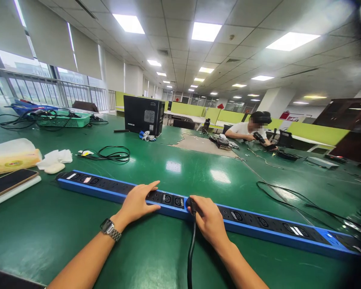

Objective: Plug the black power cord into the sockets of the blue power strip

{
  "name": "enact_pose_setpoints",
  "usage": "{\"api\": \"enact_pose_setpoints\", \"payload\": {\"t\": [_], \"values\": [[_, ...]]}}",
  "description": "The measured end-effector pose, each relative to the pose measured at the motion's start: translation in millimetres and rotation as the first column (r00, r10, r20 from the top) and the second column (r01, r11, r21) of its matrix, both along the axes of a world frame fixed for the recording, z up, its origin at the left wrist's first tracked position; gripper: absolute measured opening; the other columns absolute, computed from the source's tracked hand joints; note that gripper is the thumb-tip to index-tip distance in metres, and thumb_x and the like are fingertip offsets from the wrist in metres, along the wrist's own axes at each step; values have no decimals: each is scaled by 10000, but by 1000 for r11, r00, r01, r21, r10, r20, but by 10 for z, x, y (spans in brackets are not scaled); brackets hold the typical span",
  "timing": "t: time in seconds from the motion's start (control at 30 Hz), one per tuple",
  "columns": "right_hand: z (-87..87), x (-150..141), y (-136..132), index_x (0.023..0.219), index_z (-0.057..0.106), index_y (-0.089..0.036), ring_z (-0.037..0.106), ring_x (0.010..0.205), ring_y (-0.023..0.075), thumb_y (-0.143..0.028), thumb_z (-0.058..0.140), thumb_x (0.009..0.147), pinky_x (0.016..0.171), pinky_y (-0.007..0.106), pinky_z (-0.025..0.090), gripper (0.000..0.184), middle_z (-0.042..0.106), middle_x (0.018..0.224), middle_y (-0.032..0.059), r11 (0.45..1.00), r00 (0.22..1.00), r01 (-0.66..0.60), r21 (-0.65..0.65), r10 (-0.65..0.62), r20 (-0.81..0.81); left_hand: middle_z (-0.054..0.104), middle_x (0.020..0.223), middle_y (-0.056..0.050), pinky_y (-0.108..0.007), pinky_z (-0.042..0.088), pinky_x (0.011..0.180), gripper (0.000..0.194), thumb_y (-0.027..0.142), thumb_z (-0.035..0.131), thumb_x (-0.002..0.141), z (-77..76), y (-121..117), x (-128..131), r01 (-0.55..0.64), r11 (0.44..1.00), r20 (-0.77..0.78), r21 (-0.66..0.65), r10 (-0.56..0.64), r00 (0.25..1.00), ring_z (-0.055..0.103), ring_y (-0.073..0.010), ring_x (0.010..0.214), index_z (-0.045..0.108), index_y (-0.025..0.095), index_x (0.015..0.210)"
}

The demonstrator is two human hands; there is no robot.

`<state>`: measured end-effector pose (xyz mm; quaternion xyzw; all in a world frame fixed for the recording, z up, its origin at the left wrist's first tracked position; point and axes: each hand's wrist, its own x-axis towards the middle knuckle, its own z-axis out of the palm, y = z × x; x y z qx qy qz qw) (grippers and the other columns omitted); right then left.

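Note:
A long blue and black power strip point(252, 226) lies across the green table point(174, 168) in front of me. My left hand point(138, 202) rests flat on the strip, fingers stretched out over its sockets. A watch sits on that wrist. My right hand point(209, 220) is closed around a black plug point(191, 205) at the strip, just right of the left hand. The plug's black cable point(191, 253) runs down toward me between my forearms.
At the left lie a phone point(9, 182), a tissue pack point(13, 160) and crumpled tissues point(55, 157). A coiled black cable point(111, 154), a black computer case point(143, 114) and a green basket point(64, 119) stand farther back. Another person point(252, 128) works at the far right. Loose cables point(297, 200) trail right.

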<state>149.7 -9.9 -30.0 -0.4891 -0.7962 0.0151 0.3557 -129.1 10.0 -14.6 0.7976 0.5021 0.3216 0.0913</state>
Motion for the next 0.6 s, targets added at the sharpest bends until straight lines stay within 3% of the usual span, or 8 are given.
{"api": "enact_pose_setpoints", "payload": {"t": [0.23,0.37,0.5,0.6], "values": [[-15,56,13,1268,564,-240,573,1085,233,-364,561,877,933,399,452,410,655,1202,76,999,1000,4,-32,-4,7,692,1177,-29,-400,445,967,733,342,766,705,2,3,-22,11,1000,-15,7,-11,1000,608,-248,1080,466,282,1370],[25,164,19,1314,532,-249,531,1159,277,-440,684,754,993,479,392,611,619,1266,82,981,980,176,-86,-166,110,688,1183,-34,-402,453,965,668,360,749,727,14,9,-37,31,999,-15,20,-31,999,609,-251,1084,502,276,1342],[14,221,43,1207,613,-262,542,1162,298,-493,691,715,1049,570,284,549,649,1226,69,952,942,288,-103,-263,210,672,1213,-51,-413,457,970,610,386,727,747,37,3,-41,58,998,-9,25,-58,998,609,-258,1083,539,270,1315],[-5,214,55,1188,623,-257,562,1144,285,-511,668,729,1038,538,303,526,663,1205,71,950,946,281,-135,-249,209,664,1230,-63,-427,444,991,542,353,707,777,62,-33,20,36,999,58,-6,-35,998,604,-262,1103,566,251,1290]]}}
